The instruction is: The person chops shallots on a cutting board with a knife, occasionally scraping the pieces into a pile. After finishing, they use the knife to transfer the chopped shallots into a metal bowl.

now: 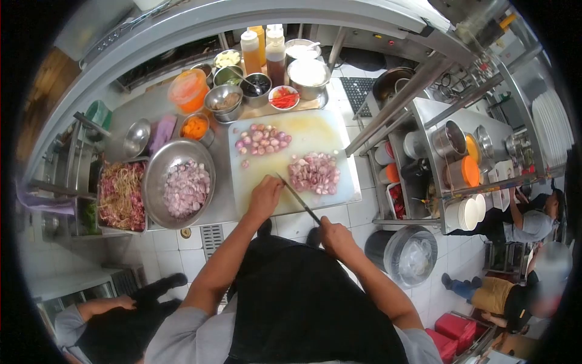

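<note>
My right hand (337, 237) is closed round the handle of a kitchen knife (301, 201), whose blade slants up and left over the near edge of a white cutting board (351, 176). Close to the knife tip, my left hand (265, 197) rests on the board with its fingers curled together; whatever they hold is hidden. A pile of sliced shallots (314, 173) lies right of the blade. Farther back on the board are whole peeled shallots (263, 139). To the left, a large steel bowl (156, 200) contains more sliced shallots (187, 189).
A tray of unpeeled shallots (121, 197) sits at far left. Behind the board stand squeeze bottles (250, 53), a bowl of red chillies (284, 98) and an orange tub (188, 90). A metal post (388, 115) rises at right, near a bin (412, 255). Other people are nearby on both sides.
</note>
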The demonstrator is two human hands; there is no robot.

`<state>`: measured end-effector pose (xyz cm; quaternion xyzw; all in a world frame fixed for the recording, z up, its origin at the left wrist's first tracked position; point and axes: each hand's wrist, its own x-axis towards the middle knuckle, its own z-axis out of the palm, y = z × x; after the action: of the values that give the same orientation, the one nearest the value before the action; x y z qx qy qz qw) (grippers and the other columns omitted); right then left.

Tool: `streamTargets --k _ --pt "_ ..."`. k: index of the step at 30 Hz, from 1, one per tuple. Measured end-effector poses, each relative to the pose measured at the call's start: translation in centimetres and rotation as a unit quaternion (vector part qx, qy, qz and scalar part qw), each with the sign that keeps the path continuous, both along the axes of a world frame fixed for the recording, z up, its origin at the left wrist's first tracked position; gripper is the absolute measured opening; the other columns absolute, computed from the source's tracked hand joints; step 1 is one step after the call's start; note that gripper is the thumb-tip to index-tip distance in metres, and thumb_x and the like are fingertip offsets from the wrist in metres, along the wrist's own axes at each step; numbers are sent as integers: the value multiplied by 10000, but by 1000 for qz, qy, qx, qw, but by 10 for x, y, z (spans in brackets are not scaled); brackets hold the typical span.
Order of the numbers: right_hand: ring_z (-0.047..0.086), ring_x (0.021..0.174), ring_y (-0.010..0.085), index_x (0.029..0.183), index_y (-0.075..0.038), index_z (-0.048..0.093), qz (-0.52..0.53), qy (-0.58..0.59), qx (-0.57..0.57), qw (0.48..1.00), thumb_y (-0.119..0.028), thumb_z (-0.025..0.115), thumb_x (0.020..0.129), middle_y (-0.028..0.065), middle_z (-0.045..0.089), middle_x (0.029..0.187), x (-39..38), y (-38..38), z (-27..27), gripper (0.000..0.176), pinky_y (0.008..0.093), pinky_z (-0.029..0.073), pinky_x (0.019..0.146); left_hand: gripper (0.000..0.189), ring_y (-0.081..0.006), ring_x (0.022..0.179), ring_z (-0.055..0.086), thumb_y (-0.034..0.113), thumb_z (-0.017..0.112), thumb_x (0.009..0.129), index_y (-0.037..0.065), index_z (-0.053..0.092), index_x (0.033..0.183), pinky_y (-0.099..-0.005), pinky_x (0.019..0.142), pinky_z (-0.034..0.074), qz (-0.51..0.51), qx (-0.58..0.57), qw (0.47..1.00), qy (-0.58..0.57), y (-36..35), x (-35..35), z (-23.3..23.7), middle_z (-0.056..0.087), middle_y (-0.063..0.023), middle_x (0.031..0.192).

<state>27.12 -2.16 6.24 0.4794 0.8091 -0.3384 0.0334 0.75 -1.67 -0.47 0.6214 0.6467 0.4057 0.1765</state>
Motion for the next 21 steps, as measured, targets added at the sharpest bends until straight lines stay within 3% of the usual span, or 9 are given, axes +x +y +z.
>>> streamTargets --k 3,9,21 --pt "619 724 532 1074 -18 464 7 -6 16 1000 -153 499 977 312 633 731 4 -2 13 169 627 469 669 84 -363 851 634 72 570 936 55 638 982 -460 755 507 0 -5 1000 23 0 0 -1 600 -139 956" --pt "631 720 518 1072 -10 468 15 5 33 999 -144 503 978 297 642 726 1 -1 -8 167 620 477 671 112 -360 840 632 95 541 954 64 635 1006 -467 755 515 -2 -29 998 53 -1 1 -3 576 -131 956" --pt "621 725 525 1040 -12 453 23 -19 19 999 -132 497 970 307 633 734 -4 1 5 146 616 479 669 107 -364 816 636 78 577 919 60 634 1008 -471 717 515 10 -3 998 54 -1 1 -7 574 -123 940"
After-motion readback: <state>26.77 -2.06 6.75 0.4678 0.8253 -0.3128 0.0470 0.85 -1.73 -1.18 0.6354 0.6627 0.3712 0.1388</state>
